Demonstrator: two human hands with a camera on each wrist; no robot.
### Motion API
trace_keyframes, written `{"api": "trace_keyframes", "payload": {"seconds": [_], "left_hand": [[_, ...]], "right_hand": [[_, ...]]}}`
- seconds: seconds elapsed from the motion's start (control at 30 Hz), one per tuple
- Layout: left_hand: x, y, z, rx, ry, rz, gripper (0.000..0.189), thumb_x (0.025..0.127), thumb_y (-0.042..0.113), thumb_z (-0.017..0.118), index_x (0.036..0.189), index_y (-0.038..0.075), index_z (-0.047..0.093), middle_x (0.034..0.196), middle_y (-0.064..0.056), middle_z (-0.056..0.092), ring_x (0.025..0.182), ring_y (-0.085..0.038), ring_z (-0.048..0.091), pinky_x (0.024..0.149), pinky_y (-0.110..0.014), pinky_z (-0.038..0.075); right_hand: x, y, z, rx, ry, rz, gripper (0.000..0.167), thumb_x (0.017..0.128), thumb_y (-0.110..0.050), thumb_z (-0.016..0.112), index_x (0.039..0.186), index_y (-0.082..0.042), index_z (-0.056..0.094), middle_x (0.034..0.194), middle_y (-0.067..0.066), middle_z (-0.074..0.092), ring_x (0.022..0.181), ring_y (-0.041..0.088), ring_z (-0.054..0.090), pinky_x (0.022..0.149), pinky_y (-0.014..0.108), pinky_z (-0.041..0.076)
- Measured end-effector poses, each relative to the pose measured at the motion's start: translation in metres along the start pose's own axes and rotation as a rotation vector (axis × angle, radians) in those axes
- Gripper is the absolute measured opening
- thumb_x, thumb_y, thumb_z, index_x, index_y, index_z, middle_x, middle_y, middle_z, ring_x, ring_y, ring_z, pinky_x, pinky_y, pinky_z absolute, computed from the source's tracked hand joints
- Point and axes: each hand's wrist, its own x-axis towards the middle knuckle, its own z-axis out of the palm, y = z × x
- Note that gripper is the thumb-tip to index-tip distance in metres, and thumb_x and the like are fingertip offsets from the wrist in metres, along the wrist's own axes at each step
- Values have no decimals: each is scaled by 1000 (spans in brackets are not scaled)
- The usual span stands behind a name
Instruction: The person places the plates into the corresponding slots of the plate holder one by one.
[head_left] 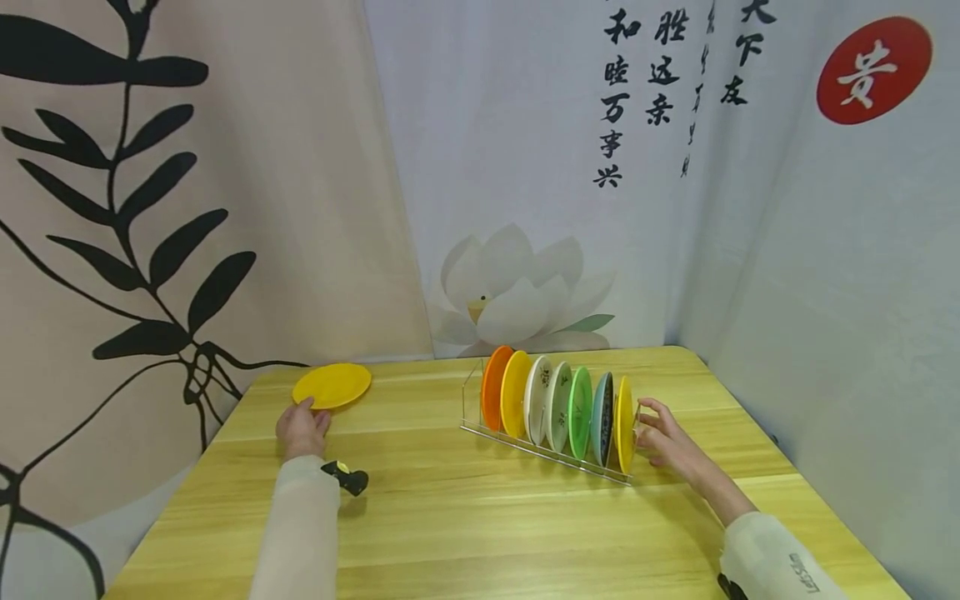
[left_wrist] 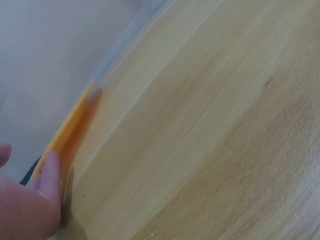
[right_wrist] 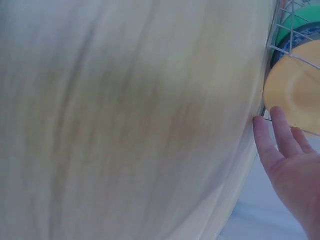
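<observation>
At the table's far left, my left hand (head_left: 302, 429) pinches the near rim of a yellow plate (head_left: 332, 385). In the left wrist view the plate (left_wrist: 75, 122) appears edge-on, tilted close over the wood, fingers beneath its rim. My right hand (head_left: 667, 437) is at the right end of a wire dish rack (head_left: 546, 454), beside the yellow plate (head_left: 624, 425) in its last slot. The right wrist view shows that hand's extended fingers (right_wrist: 285, 135) right at the rack's end wire, in front of the plate's face.
Upright in the rack stand several more plates, among them an orange plate (head_left: 495, 387), a green plate (head_left: 580, 412) and a dark-patterned blue plate (head_left: 602, 419). Printed curtains (head_left: 525, 167) hang behind and right of the wooden table (head_left: 420, 533). A black strap piece (head_left: 348, 479) sits at the left cuff.
</observation>
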Motion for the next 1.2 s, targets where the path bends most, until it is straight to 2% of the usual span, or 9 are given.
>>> {"api": "trace_keyframes", "payload": {"seconds": [0.13, 0.3, 0.4, 0.5, 0.57, 0.7, 0.9, 1.13, 1.2], "left_hand": [[-3, 0, -1, 31, 25, 29, 57, 102, 22, 56, 152, 13, 31, 123, -4, 47, 102, -17, 54, 98, -27, 48], [-5, 1, -3, 87, 57, 58, 37, 100, 15, 57, 136, 7, 47, 90, -2, 56, 80, -13, 57, 79, -20, 54], [-6, 0, -3, 95, 81, 63, 34, 99, 7, 58, 132, 5, 52, 79, -1, 58, 75, -11, 58, 74, -19, 54], [-8, 0, -2, 88, 81, 63, 45, 98, 0, 55, 142, 5, 50, 93, -3, 59, 82, -12, 58, 81, -20, 54], [-9, 0, -1, 63, 63, 56, 53, 97, -4, 53, 148, 7, 45, 115, -8, 58, 95, -14, 59, 89, -24, 53], [-10, 0, 1, 36, 13, 56, 61, 96, -9, 48, 153, 7, 37, 148, -9, 42, 121, -19, 51, 102, -31, 47], [-14, 3, 1, 110, -12, 67, 56, 97, -5, 48, 151, 7, 37, 151, -10, 39, 127, -21, 48, 100, -29, 48], [-13, 11, -2, 190, -51, 82, 65, 96, -3, 49, 154, 9, 22, 153, -11, 31, 125, -22, 48, 94, -24, 51], [-12, 13, -2, 206, -55, 88, 65, 95, -3, 49, 153, 10, 23, 152, -11, 31, 122, -22, 51, 93, -24, 52]], "right_hand": [[1, 1, 0, -3, 1, -2, 65, 100, -21, 43, 155, -13, 10, 156, 34, 18, 125, 48, 47, 90, 60, 49], [0, 1, 0, 0, -1, 2, 66, 99, -19, 42, 155, -13, 9, 156, 34, 16, 125, 49, 47, 91, 60, 49], [0, 1, -1, -3, -5, 5, 66, 99, -20, 42, 155, -14, 8, 156, 34, 16, 125, 49, 47, 92, 61, 48], [0, 1, -1, -11, -8, 5, 67, 99, -23, 43, 155, -14, 8, 156, 33, 16, 126, 49, 47, 92, 61, 48], [1, 2, -1, -13, -5, 7, 66, 100, -26, 43, 155, -14, 9, 156, 33, 17, 126, 49, 47, 92, 60, 48], [2, 2, -1, -15, 1, 12, 65, 101, -29, 44, 155, -14, 10, 156, 32, 18, 126, 49, 47, 91, 59, 48], [2, 1, 0, -9, -6, 16, 65, 100, -27, 43, 155, -15, 9, 157, 32, 16, 127, 49, 45, 95, 61, 47], [2, 2, 0, -3, -18, 7, 67, 99, -23, 43, 155, -13, 7, 156, 34, 14, 127, 51, 44, 95, 63, 46], [1, 2, 0, -2, -17, 9, 68, 99, -24, 44, 155, -13, 7, 156, 34, 15, 127, 51, 44, 95, 63, 46]]}}
